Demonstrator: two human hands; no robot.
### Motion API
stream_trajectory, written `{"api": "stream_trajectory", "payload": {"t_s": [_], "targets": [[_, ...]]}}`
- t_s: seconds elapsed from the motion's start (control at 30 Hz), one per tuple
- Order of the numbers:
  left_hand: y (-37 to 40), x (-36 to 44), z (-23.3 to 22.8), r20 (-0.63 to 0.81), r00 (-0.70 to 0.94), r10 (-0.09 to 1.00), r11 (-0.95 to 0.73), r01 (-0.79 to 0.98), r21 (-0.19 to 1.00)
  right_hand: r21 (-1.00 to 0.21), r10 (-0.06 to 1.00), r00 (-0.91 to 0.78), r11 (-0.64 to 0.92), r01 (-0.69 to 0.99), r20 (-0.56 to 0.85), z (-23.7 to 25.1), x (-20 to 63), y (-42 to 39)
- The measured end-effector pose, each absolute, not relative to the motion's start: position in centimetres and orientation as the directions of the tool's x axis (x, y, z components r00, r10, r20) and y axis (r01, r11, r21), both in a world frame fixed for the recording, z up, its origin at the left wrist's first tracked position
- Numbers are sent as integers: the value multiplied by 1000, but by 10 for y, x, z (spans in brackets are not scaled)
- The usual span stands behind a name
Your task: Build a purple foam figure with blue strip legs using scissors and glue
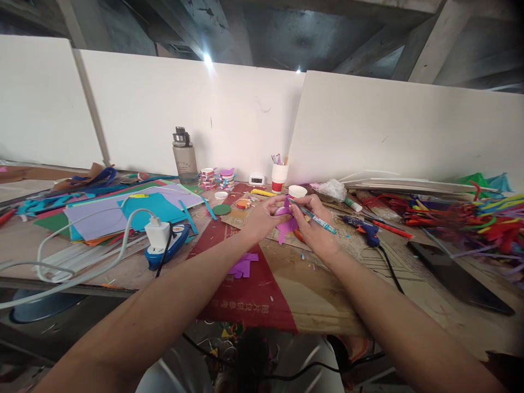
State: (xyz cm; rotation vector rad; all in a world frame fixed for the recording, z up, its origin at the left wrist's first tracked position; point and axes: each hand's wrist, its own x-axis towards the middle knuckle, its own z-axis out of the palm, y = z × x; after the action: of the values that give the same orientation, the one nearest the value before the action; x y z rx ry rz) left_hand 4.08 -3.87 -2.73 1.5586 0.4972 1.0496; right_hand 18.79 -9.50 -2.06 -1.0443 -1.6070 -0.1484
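My left hand (262,221) grips a purple foam cut-out (288,225) that has pointed ends and a pale round part on it. In my right hand (313,226) is a teal-and-white pen (319,220), its front end by the cut-out. The fingers of my right hand also touch the cut-out's edge. Just behind the hands stands a white paper cup (297,191). Purple foam scraps (244,266) lie on the red part of the cardboard (262,297), below my left wrist. My fingers partly cover the cut-out.
Coloured sheets (98,218) and a power strip (166,245) with a white charger are on the left. A bottle (185,158), stacked decorated rings (208,179) and a clock (256,179) stand at the back. Rightward lie a glue gun (366,230), a dark tablet (458,275) and pipe cleaners (491,218).
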Motion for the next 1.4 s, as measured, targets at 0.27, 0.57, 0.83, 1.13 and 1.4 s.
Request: {"api": "stream_trajectory", "payload": {"t_s": [0.27, 0.57, 0.83, 1.13, 1.4], "targets": [[-36, 41, -29, 366, 519, 773, -284, -233, 930, -420, 547, 45, 585, 693, 836, -20, 188, -95], [-38, 41, -28, 369, 523, 768, -296, -221, 929, -407, 531, 43, 592, 696, 846, -21, 188, -95], [-39, 41, -27, 372, 529, 763, -293, -229, 928, -409, 531, 47, 590, 696, 846, -21, 188, -94], [-37, 41, -29, 375, 529, 761, -308, -215, 927, -408, 539, 39, 584, 702, 841, -22, 189, -94], [-38, 41, -29, 365, 528, 767, -299, -208, 931, -409, 541, 43, 579, 705, 840, -21, 189, -94]]}}
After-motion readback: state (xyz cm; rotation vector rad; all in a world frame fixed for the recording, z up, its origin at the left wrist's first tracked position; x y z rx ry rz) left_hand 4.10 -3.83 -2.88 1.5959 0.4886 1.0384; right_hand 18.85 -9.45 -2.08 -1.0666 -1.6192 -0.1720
